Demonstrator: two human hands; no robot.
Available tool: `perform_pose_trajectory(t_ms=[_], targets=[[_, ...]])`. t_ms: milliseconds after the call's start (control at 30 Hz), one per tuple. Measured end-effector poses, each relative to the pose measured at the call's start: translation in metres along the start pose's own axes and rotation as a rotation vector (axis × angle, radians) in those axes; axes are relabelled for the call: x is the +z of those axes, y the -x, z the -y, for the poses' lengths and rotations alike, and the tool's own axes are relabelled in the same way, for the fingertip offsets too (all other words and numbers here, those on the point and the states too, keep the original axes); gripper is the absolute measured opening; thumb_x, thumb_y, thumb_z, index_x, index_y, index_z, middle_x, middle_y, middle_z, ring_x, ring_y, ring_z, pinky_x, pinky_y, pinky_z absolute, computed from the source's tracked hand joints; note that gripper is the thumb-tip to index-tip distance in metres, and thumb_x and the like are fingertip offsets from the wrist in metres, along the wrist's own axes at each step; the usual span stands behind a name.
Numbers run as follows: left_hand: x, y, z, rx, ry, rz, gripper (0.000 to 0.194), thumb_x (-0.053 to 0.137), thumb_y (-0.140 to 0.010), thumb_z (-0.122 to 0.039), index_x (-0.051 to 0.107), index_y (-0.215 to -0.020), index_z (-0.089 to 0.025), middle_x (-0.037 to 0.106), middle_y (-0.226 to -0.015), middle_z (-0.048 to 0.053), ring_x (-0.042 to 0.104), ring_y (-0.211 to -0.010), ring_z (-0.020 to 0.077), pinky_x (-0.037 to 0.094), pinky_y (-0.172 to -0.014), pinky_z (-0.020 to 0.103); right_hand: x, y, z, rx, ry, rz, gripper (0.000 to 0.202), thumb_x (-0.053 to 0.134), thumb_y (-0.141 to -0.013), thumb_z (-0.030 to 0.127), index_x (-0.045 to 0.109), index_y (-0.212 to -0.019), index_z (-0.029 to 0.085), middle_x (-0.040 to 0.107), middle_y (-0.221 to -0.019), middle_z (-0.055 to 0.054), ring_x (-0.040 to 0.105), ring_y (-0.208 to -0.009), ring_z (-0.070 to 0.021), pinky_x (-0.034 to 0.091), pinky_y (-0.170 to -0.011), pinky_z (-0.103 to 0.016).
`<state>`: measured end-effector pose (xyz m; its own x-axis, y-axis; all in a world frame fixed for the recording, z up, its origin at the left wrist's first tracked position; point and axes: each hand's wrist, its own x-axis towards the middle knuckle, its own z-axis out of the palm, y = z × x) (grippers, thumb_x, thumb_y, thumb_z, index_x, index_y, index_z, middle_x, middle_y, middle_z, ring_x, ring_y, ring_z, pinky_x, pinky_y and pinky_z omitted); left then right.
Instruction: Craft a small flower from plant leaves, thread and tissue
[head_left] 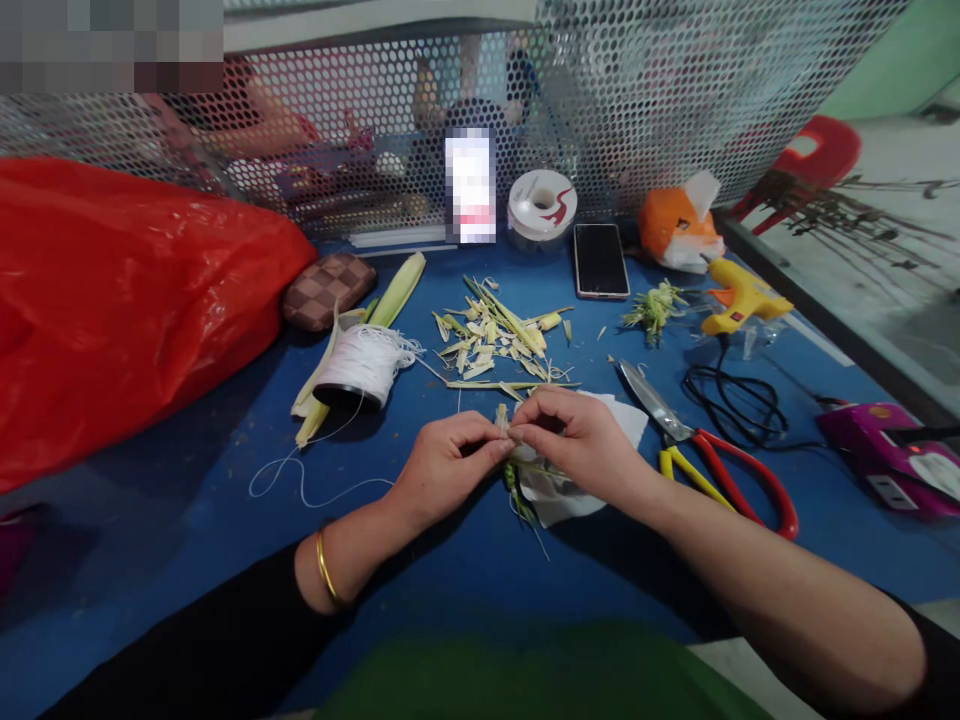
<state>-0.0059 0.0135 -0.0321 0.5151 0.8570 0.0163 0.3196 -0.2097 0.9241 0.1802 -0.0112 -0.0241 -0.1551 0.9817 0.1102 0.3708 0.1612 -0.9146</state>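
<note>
Fingertips of my left hand point(457, 468) and right hand point(574, 440) pinch a small sprig point(511, 480) at its pale top, its green, knobbly part hanging beside crumpled white paper point(626, 415) on the smooth blue table point(450, 580). At twelve o'clock from them lie splintery husk scraps point(491, 335); at ten, a black-rimmed spool point(349, 397) holds fine white string point(367, 360). At one, an orange packet point(664, 230) holds soft white tissue point(703, 192). Metal scissors point(656, 402) with red-and-yellow handles lie at three.
</note>
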Motion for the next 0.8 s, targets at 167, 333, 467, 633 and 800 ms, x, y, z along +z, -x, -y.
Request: perform_pose_trajectory(t_ms=[167,333,467,633,800], targets=[[0.000,0.000,-0.001,-0.085,0.061,-0.032,0.017,0.064,-0.082,-0.028,0.077,-0.082,-0.017,0.075,-0.082,0.006,0.065,-0.075,0.0175,0.050,-0.073,0.028,0.000,-0.001,0.003,0.221,-0.229,0.087,0.012,0.057,-0.084,0.027,0.054,-0.075,0.020,0.054,-0.060,0.005,0.052,-0.054,-0.0106,0.041,-0.055,-0.025],[0.000,-0.002,-0.007,-0.243,0.195,-0.045,0.024,0.066,-0.079,-0.035,0.077,-0.082,-0.015,0.071,-0.070,0.003,0.058,-0.060,0.0137,0.045,-0.057,0.024,-0.002,-0.002,0.009,0.313,-0.473,0.050,0.022,0.065,-0.081,0.038,0.056,-0.076,0.019,0.061,-0.064,0.002,0.053,-0.053,-0.0092,0.044,-0.056,-0.024],[0.000,-0.004,-0.009,-0.310,0.315,-0.072,0.025,0.071,-0.074,-0.037,0.076,-0.080,-0.014,0.064,-0.061,0.000,0.047,-0.052,0.0092,0.036,-0.048,0.021,-0.003,-0.001,0.011,0.283,-0.556,0.083,0.018,0.066,-0.081,0.032,0.056,-0.075,0.018,0.061,-0.065,0.003,0.055,-0.052,-0.0081,0.045,-0.055,-0.023],[0.000,-0.005,-0.009,-0.396,0.433,-0.097,0.020,0.074,-0.068,-0.031,0.073,-0.078,-0.014,0.062,-0.058,-0.001,0.048,-0.049,0.0088,0.038,-0.049,0.022,-0.003,0.004,0.011,0.070,-0.391,0.202,0.007,0.065,-0.082,0.019,0.059,-0.086,0.018,0.063,-0.073,0.001,0.060,-0.062,-0.0103,0.049,-0.060,-0.023],[0.000,-0.005,-0.007,-0.359,0.402,-0.126,0.017,0.076,-0.065,-0.026,0.069,-0.074,-0.014,0.064,-0.061,0.000,0.052,-0.052,0.0099,0.043,-0.053,0.023,-0.013,0.013,0.016,-0.192,-0.250,0.479,0.007,0.065,-0.084,0.021,0.066,-0.090,0.017,0.067,-0.072,-0.001,0.061,-0.062,-0.0118,0.050,-0.060,-0.024]])
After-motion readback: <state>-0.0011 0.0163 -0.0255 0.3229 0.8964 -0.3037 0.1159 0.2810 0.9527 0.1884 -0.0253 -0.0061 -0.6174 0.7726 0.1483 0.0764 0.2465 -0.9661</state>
